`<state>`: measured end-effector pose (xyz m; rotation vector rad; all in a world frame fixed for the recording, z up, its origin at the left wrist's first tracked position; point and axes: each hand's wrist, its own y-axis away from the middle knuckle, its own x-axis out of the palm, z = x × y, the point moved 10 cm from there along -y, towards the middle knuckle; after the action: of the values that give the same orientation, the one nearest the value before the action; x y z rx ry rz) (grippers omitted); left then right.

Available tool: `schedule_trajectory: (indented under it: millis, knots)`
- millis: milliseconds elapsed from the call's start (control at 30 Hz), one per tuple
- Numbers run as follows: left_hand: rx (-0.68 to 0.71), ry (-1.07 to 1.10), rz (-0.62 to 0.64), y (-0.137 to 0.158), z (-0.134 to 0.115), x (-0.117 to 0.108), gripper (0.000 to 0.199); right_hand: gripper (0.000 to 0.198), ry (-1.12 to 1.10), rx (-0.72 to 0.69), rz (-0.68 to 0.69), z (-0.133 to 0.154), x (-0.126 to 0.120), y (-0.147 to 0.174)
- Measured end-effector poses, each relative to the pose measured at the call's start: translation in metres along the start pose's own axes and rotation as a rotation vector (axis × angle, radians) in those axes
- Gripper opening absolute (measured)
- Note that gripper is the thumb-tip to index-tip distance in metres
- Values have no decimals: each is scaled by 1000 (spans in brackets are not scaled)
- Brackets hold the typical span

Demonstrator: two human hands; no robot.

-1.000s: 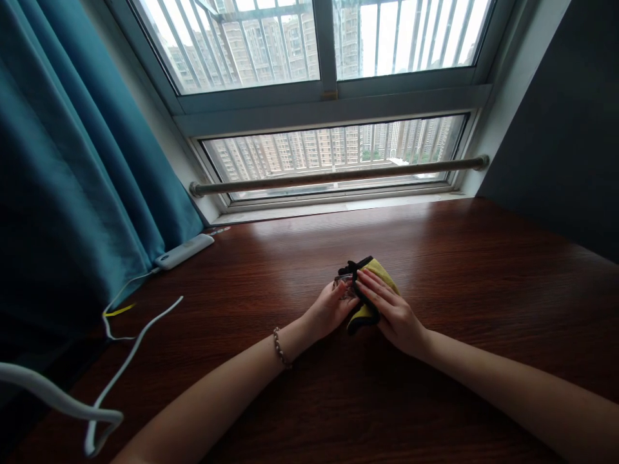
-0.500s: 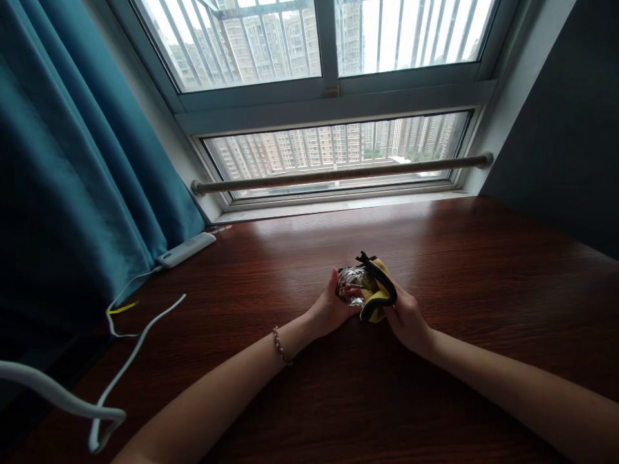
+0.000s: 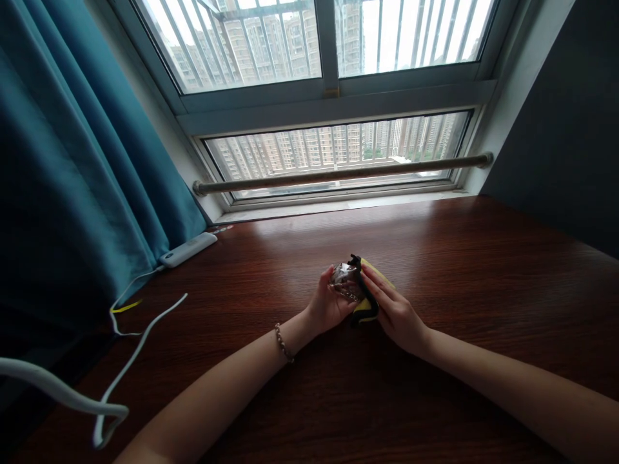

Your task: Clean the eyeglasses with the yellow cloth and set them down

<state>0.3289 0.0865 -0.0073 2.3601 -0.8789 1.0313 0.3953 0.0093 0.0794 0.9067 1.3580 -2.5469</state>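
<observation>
In the head view, a small clear glass object (image 3: 344,282) is gripped by the curled fingers of the left hand (image 3: 327,303) just above the dark wooden table (image 3: 483,270). A yellow cloth (image 3: 368,298) with black edging is pressed against the glass by the extended fingers of the right hand (image 3: 394,312). A white cable (image 3: 140,335) lies well apart, near the teal curtain (image 3: 72,180).

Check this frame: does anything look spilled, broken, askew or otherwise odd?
Nothing looks spilled or broken. The left hand holds a small clear glass object while the right hand presses a yellow cloth to it. The only untidy thing is a white cable trailing loose over the table at left.
</observation>
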Motion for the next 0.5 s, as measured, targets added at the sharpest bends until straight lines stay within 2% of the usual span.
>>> schedule_trajectory:
  millis: [100,233,400,500]
  knots:
    - [-60,16,-8,0,3,1,63,56,-10,89,6,-14,2,3]
    - [-148,-24,16,0,15,6,70,57,8,87,-70,-16,-9,4]
    - [-106,-59,43,-2,13,9,53,54,12,64,-103,-13,-15,3]
    - [-71,-72,30,0,9,10,51,53,41,5,-56,-3,-10,1]
